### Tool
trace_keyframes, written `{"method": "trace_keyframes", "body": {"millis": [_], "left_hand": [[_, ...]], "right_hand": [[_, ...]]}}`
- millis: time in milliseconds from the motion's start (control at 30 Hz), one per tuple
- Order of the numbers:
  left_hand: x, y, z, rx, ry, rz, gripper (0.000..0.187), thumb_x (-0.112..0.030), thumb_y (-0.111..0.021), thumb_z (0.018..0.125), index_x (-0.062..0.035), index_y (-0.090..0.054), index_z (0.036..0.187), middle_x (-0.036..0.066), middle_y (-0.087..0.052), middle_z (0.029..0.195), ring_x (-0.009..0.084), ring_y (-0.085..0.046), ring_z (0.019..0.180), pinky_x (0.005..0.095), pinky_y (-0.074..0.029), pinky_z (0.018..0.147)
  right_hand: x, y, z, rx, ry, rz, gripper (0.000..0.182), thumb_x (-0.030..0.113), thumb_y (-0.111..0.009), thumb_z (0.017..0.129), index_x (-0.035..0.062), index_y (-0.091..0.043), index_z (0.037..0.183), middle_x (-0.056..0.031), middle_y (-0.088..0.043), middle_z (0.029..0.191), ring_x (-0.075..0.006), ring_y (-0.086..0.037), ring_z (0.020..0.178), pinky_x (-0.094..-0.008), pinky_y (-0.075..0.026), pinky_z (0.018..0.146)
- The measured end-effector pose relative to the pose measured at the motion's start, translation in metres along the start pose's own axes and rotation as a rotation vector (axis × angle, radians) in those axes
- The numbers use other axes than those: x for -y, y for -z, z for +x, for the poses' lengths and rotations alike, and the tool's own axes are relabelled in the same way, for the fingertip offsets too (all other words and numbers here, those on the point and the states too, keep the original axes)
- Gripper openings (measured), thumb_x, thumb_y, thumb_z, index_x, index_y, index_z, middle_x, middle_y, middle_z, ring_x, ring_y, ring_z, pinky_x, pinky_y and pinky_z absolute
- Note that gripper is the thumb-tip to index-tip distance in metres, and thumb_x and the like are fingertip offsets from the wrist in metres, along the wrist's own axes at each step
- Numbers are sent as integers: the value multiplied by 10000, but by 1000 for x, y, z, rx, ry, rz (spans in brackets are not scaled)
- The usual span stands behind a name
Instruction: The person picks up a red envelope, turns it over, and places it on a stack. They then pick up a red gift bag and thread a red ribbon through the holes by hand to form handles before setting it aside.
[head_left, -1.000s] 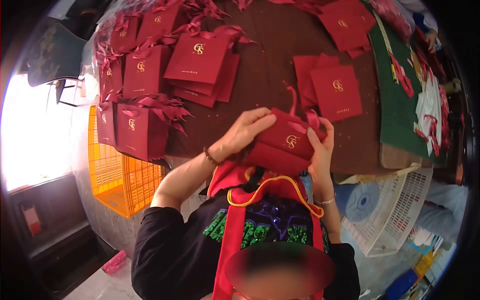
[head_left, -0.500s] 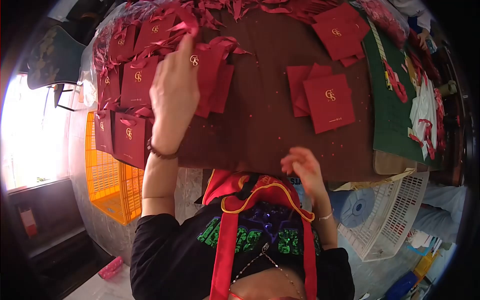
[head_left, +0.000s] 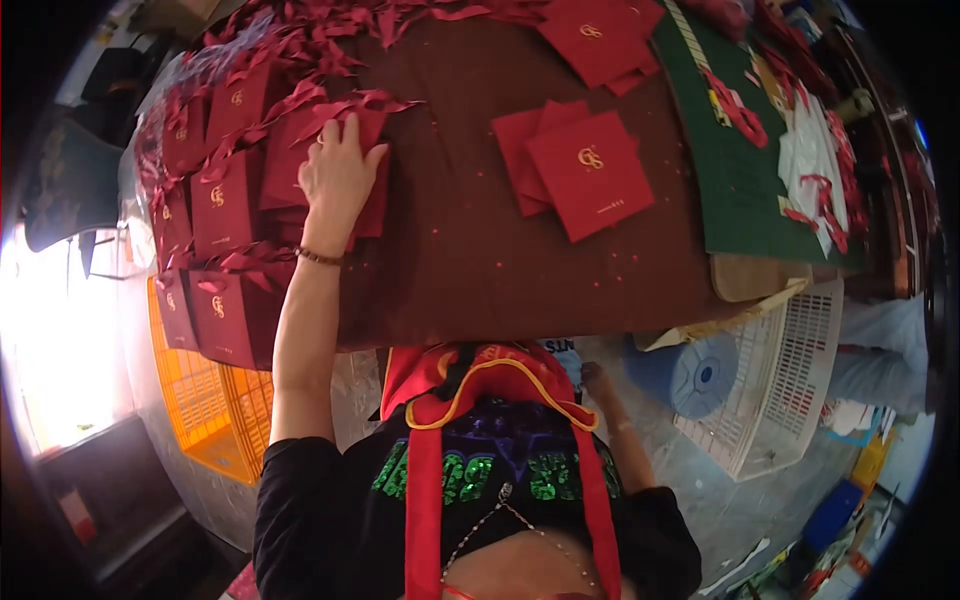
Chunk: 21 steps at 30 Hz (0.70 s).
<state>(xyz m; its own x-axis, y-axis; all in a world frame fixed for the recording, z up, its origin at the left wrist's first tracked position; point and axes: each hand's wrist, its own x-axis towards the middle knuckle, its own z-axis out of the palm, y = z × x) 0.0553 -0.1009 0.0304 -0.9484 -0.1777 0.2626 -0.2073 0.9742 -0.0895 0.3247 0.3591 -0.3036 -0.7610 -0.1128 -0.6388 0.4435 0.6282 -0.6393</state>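
Note:
My left hand (head_left: pixel 340 175) lies on a stack of dark red paper gift bags (head_left: pixel 285 165) with red ribbons, at the left of the table. Its fingers are stretched out and the thumb stands apart; the palm's underside is hidden. My right hand (head_left: pixel 595 382) hangs low beside the red apron (head_left: pixel 500 370), in shadow under the table edge, its fingers too dark to make out. More red bags with gold lettering stand upright in rows, one of them a front bag (head_left: pixel 222 318). A small pile of flat red bags (head_left: pixel 590 170) rests mid-table, away from both hands.
The table has a brown cover (head_left: pixel 450 270) dotted with red specks. Another flat pile (head_left: pixel 600 40) lies at the back. A green mat (head_left: pixel 735 190) carries ribbon and a white plastic bag (head_left: pixel 812 170). Orange crate (head_left: pixel 205 420) and white crate (head_left: pixel 790 390) flank the table below.
My left hand has come down onto the left stack from above it. My right hand has dropped from the table's front edge to below it. The view has shifted, moving the tabletop leftward.

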Motion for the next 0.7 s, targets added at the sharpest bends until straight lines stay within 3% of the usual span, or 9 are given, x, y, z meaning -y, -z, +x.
{"method": "trace_keyframes", "body": {"millis": [67, 100, 167, 267, 367, 467, 600, 700], "left_hand": [[-9, 14, -13, -93, -84, -42, 496, -355, -614, 809, -102, -487, 1216, 122, -526, 1121, 325, -565, 944, 448, -493, 705], [-11, 22, -22, -185, -156, -70, 474, -346, -598, 823, -99, -492, 1213, 126, -526, 1137, 320, -565, 941, 450, -480, 720], [-27, 29, -47, -155, -268, -242, 430, -306, -582, 837, -105, -499, 1208, 129, -524, 1158, 321, -562, 932, 455, -452, 729], [-57, 10, -91, 45, -526, -389, 406, -265, -619, 786, -125, -532, 1157, 101, -526, 1142, 281, -523, 882, 407, -417, 721], [-80, -17, -131, 107, -685, -413, 543, -341, -665, 729, -156, -520, 1219, 127, -407, 1330, 316, -402, 1162, 478, -320, 938], [-74, -23, -141, 164, -847, -395, 585, -367, -665, 723, -188, -501, 1255, 140, -369, 1372, 327, -335, 1247, 510, -241, 1011], [-72, -21, -136, 231, -844, -404, 602, -378, -670, 714, -194, -499, 1261, 145, -368, 1372, 335, -320, 1260, 517, -227, 1023], [-71, -29, -134, 358, -798, -468, 513, -346, -596, 784, -227, -487, 1271, 99, -413, 1348, 309, -348, 1243, 504, -251, 1015]], "right_hand": [[27, -13, -15, 47, -215, 432, 322, 159, -467, 840, 1, -576, 1099, -98, -644, 995, -203, -607, 865, -320, -483, 768], [28, -14, -16, 37, -216, 439, 322, 159, -467, 840, 1, -576, 1099, -98, -644, 995, -203, -607, 865, -320, -483, 768], [27, -16, -16, 84, -151, 460, 339, 167, -489, 837, 0, -565, 1122, -96, -632, 1031, -202, -596, 906, -317, -475, 794], [25, -19, -13, 149, -38, 479, 372, 179, -521, 832, -2, -548, 1156, -94, -614, 1086, -201, -579, 966, -314, -464, 832], [15, -27, -2, 199, 83, 479, 413, 191, -552, 827, -3, -531, 1191, -92, -596, 1140, -199, -562, 1026, -311, -452, 870], [22, -13, 25, 197, 136, 458, 427, 192, -563, 825, -4, -525, 1202, -92, -590, 1157, -199, -557, 1046, -310, -448, 883], [38, 4, 64, 201, 124, 369, 421, 182, -563, 825, -2, -525, 1202, -92, -592, 1154, -198, -557, 1045, -308, -448, 882], [87, -1, 120, 240, 125, 285, 417, 175, -563, 825, -1, -525, 1202, -92, -593, 1152, -198, -557, 1044, -306, -449, 881]]}}
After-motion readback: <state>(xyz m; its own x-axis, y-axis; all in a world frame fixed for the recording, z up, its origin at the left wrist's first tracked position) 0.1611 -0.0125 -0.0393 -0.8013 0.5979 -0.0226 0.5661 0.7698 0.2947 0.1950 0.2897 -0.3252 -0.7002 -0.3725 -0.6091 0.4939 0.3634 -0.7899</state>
